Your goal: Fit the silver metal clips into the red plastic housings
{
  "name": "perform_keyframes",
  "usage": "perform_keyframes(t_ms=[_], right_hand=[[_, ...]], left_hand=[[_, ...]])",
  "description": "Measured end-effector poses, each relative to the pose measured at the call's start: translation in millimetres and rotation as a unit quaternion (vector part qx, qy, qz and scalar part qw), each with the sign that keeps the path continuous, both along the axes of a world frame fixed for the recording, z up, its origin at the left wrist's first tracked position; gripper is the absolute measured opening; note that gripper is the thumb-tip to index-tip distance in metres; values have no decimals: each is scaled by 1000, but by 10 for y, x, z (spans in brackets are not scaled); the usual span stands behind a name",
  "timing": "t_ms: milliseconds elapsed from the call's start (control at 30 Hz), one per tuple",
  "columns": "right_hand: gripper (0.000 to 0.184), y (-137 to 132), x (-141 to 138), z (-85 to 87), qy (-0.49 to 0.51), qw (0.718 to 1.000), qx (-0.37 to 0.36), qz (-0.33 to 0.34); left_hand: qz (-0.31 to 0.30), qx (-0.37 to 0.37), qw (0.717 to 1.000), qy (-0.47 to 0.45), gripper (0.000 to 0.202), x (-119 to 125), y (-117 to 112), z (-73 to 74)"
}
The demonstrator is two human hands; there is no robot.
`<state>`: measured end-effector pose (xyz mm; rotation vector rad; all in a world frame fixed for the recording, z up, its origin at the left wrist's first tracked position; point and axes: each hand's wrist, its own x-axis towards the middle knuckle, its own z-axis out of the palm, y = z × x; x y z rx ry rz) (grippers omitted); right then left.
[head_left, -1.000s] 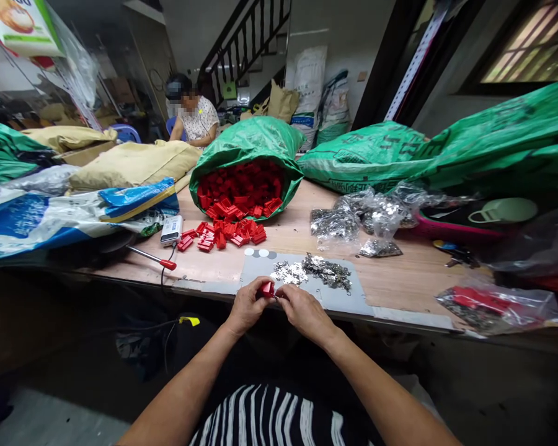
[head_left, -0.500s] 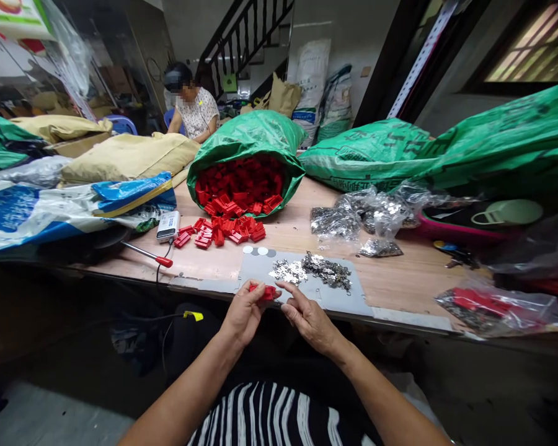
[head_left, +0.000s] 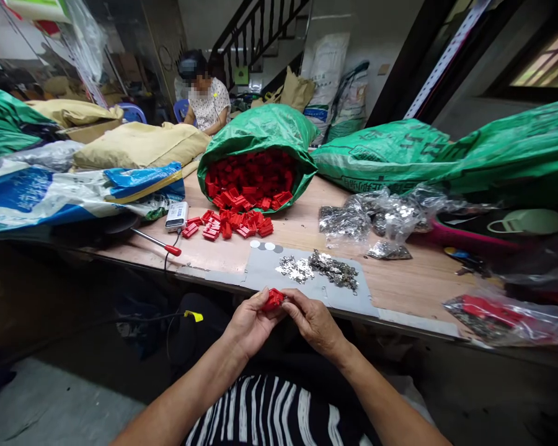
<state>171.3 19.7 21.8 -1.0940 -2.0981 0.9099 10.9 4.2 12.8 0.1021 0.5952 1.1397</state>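
Note:
My left hand point(head_left: 253, 322) is closed around a red plastic part point(head_left: 274, 300), held just in front of the table edge. From the other side, my right hand point(head_left: 314, 319) meets the part's right end, thumb and forefinger pinched together. Whatever lies between those fingertips is too small to make out. Beyond my hands a grey mat point(head_left: 260, 272) carries a pile of flat shiny metal pieces point(head_left: 296, 269) and, right of it, a heap of darker metal pieces point(head_left: 335, 272). More loose red plastic parts point(head_left: 232, 224) lie farther back on the table.
A green sack point(head_left: 265, 127) lies open towards me, full of red parts. Bags of metal pieces point(head_left: 344, 223) and a pink tray point(head_left: 456, 238) are at right. A red-tipped rod point(head_left: 172, 250) and a white device point(head_left: 176, 216) lie at left. Another person point(head_left: 207, 102) sits behind.
My right hand has come in to the red part, its extended forefinger now bent into a pinch. My left hand has turned the part slightly. The whole view has shifted a little.

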Motion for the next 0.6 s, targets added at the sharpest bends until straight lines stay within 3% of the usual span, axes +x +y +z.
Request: perform_keyframes(t_ms=[100,233,400,467,600], right_hand=[[29,-11,-6,-27,19,1000,4,-15],[32,-40,15,-44,10,999,-30,-1],[35,-50,159,-75,-24,996,-42,-78],[34,-24,255,-89,-35,991,-28,-126],[34,61,447,-84,-55,978,-4,-199]], left_hand=[[-4,7,1000,-5,13,2,-66,-7],[-27,47,997,50,26,-56,-153,-99],[-48,51,963,259,36,-112,-138,-485],[-45,54,959,275,35,-127,-92,-659],[-53,71,951,295,54,-192,-11,-958]])
